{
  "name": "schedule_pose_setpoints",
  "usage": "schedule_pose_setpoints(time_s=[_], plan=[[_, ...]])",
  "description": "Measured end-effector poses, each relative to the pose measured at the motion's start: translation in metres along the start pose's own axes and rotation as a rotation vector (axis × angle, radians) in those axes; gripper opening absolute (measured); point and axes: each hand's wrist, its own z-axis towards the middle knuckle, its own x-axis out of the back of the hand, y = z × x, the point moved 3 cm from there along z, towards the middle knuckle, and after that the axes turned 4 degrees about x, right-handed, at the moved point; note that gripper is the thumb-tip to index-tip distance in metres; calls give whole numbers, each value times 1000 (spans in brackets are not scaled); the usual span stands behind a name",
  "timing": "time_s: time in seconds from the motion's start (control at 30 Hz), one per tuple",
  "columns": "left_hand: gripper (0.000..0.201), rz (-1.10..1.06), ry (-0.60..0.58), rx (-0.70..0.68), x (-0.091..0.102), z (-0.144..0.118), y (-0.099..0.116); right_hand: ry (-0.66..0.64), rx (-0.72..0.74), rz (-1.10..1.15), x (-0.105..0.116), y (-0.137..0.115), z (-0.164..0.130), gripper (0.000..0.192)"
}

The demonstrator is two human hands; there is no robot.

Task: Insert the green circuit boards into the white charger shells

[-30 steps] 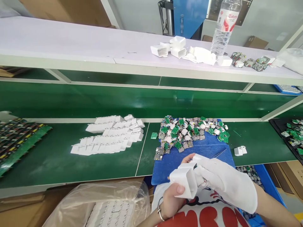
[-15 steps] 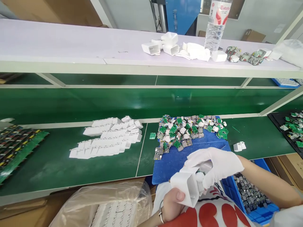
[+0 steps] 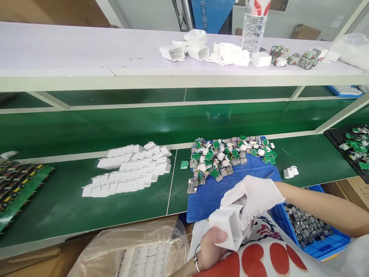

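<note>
My left hand (image 3: 211,246), bare with a bracelet at the wrist, is closed round a white box-shaped plastic housing (image 3: 223,227), its open end tilted toward my right side. My right hand (image 3: 253,198), in a white glove, is bent over that open end with fingers curled at its rim. What the gloved fingers pinch is mostly hidden behind them. Just beyond lies a blue mat (image 3: 207,206) bearing a heap of small circuit boards (image 3: 215,159), green, grey and white. A thin tool (image 3: 269,175) rests on the mat near my right hand.
Rows of white housings (image 3: 129,171) lie on the green table to the left. A plastic-lined carton (image 3: 95,254) stands below the front edge. A blue crate (image 3: 325,240) of grey parts sits under my right forearm. A water bottle (image 3: 253,34) stands on the shelf above.
My gloved right hand has moved slightly left and closer over the housing's open end. A white piece seen between its fingers before is now mostly covered. The camera view has shifted slightly.
</note>
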Motion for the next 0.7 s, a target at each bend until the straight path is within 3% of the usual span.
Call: schedule_pose_setpoints(time_s=[0.1,0.17,0.23,0.3,0.37,0.43,0.53,0.63,0.7], plan=[[56,-12,8,10,-13,3,12,11,-86,76,3,4,1,62],[54,-43,54,10,-20,7,23,43,-57,120,10,10,-1,63],[50,-102,138,-65,-22,12,35,256,-16,131,24,28,-9,60],[46,-153,224,-191,-18,15,47,611,-77,113,37,60,-25,56],[42,-176,292,-289,-10,17,57,890,-244,50,37,102,-43,51],[38,-181,344,-320,0,19,63,1030,-469,-9,21,145,-54,55],[34,-188,387,-323,14,22,69,1032,-638,-78,-19,192,-51,50],[32,-185,395,-316,21,27,73,995,-610,-146,-48,211,-33,33],[32,-188,387,-291,22,30,74,982,-584,-187,-54,218,-23,31]])
